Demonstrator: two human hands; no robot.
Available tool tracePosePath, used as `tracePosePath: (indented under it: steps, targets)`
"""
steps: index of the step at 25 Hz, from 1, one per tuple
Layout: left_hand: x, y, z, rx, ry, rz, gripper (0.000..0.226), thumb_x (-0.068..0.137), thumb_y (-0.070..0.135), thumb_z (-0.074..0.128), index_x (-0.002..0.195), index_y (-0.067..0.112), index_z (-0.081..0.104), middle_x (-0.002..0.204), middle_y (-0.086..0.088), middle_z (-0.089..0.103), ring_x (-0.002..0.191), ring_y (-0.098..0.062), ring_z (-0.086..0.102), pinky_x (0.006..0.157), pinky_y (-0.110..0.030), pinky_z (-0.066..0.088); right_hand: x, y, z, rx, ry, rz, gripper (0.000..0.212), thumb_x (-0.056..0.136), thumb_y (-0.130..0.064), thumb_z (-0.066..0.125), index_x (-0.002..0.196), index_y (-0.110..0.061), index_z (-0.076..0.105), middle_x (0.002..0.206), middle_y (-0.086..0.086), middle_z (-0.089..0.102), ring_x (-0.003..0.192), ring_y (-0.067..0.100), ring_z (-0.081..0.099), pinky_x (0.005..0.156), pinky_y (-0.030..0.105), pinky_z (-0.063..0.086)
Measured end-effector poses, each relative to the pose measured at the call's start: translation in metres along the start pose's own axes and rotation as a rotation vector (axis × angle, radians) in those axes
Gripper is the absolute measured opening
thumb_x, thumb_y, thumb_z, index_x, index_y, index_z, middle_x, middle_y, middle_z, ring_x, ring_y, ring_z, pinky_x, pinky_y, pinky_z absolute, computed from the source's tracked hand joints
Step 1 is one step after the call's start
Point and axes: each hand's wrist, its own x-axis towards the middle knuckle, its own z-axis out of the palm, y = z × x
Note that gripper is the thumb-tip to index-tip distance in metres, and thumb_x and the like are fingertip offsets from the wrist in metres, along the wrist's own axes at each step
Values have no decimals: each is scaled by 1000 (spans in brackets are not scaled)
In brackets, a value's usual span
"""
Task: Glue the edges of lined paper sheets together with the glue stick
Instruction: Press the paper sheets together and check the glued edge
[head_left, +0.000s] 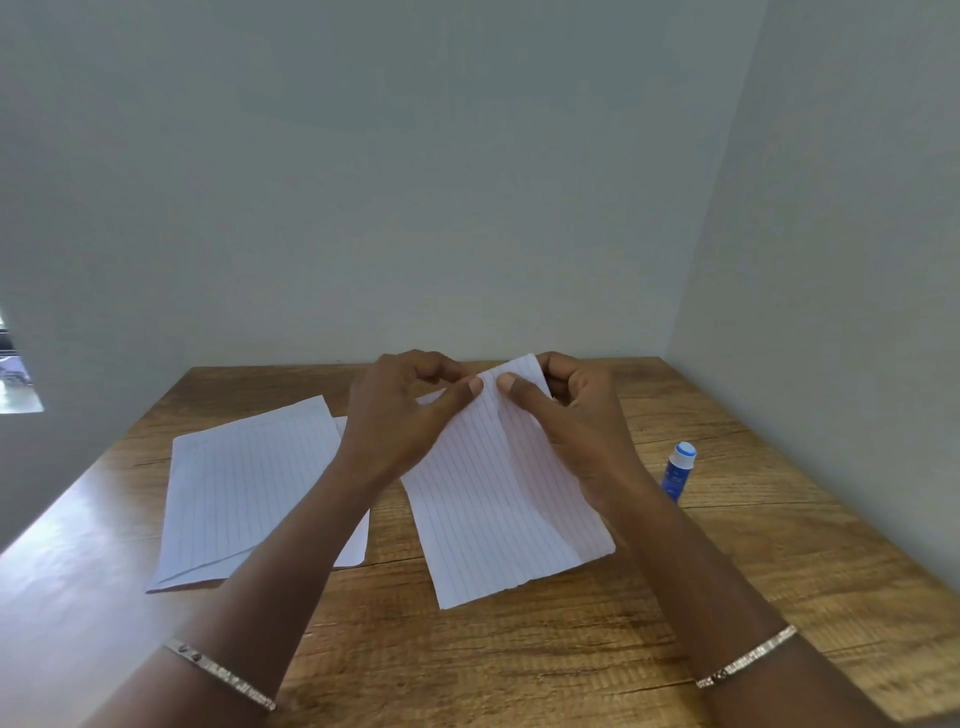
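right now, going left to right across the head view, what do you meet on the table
loose lined sheets lying flat → left hand → held lined sheet, pinched at its far edge by both hands → right hand → glue stick

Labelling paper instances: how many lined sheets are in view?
3. One held sheet at centre, pinched by left hand and right hand; top sheet lying left on the wooden table; lower sheet peeking from under it. More may hide beneath either.

The wooden table (519, 649) carries overlapping lined sheets (244, 493) at left and a blue glue stick (678, 470) at right.
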Motion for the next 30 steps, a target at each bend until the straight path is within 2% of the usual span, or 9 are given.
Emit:
tracePosePath:
  steps: [4, 8, 14, 16, 19, 21, 23, 26, 30]
  targets:
    - [0, 0, -2, -10, 7, 19, 17, 84, 38, 73, 88, 23, 79, 86, 12, 74, 84, -3, 67, 77, -29, 47, 3, -1, -3, 41, 53, 15, 15, 93, -34, 70, 96, -20, 74, 92, -7, 76, 82, -4, 67, 65, 6, 48]
    - [-2, 2, 2, -27, 38, 13, 13, 91, 27, 69, 93, 17, 77, 90, 7, 75, 86, -6, 66, 75, -21, 43, 4, -2, -6, 79, 40, 46, 16, 93, -34, 70, 99, -20, 76, 88, -14, 76, 79, -9, 66, 62, 2, 45]
    - [1, -5, -2, -178, 182, -153, 15, 92, 30, 67, 96, 19, 77, 90, 9, 74, 91, -12, 68, 84, -34, 52, 3, 0, -14, 58, -30, 74, 18, 86, -31, 78, 93, -15, 78, 89, -3, 79, 78, 4, 72, 62, 8, 51]
    - [1, -6, -3, -189, 186, -168, 12, 92, 29, 67, 94, 23, 77, 89, 11, 74, 87, -6, 68, 81, -30, 51, 4, 1, -15, 9, -27, 61, 15, 84, -28, 81, 89, -15, 78, 87, 1, 79, 79, 11, 74, 62, 10, 52]
    - [1, -2, -6, -58, 131, -63, 13, 92, 28, 66, 103, 33, 73, 86, 15, 72, 81, 3, 66, 72, -19, 44, 5, 1, -16, -78, -4, 43, 12, 83, -27, 82, 86, -15, 78, 84, 0, 79, 73, 4, 71, 60, 7, 49]
    - [3, 2, -8, 34, 74, 14, 20, 91, 34, 68, 110, 32, 72, 89, 17, 71, 82, 4, 65, 71, -17, 44, 5, 1, -16, -81, -40, 47, 16, 82, -29, 82, 88, -15, 79, 84, -2, 79, 71, 0, 71, 59, 6, 48]
    - [3, 4, -6, 78, 66, 31, 18, 89, 38, 70, 102, 27, 74, 85, 19, 69, 79, 3, 64, 68, -16, 44, 4, -2, -15, -81, -101, 58, 18, 82, -31, 82, 91, -15, 80, 85, -5, 80, 73, 1, 72, 59, 6, 48]
    - [3, 0, -4, -4, 126, -55, 12, 88, 37, 72, 87, 26, 73, 79, 15, 71, 74, -3, 68, 66, -21, 48, 3, -3, -20, -11, -132, 82, 19, 82, -31, 82, 94, -16, 81, 87, -2, 80, 78, 7, 74, 64, 12, 52]
    - [3, -6, -12, -228, 188, -255, 14, 88, 35, 72, 92, 22, 75, 84, 6, 75, 79, -12, 72, 68, -27, 51, 5, 1, -30, -21, -138, 98, 17, 78, -24, 87, 90, -14, 81, 86, 1, 80, 80, 12, 75, 70, 21, 55]
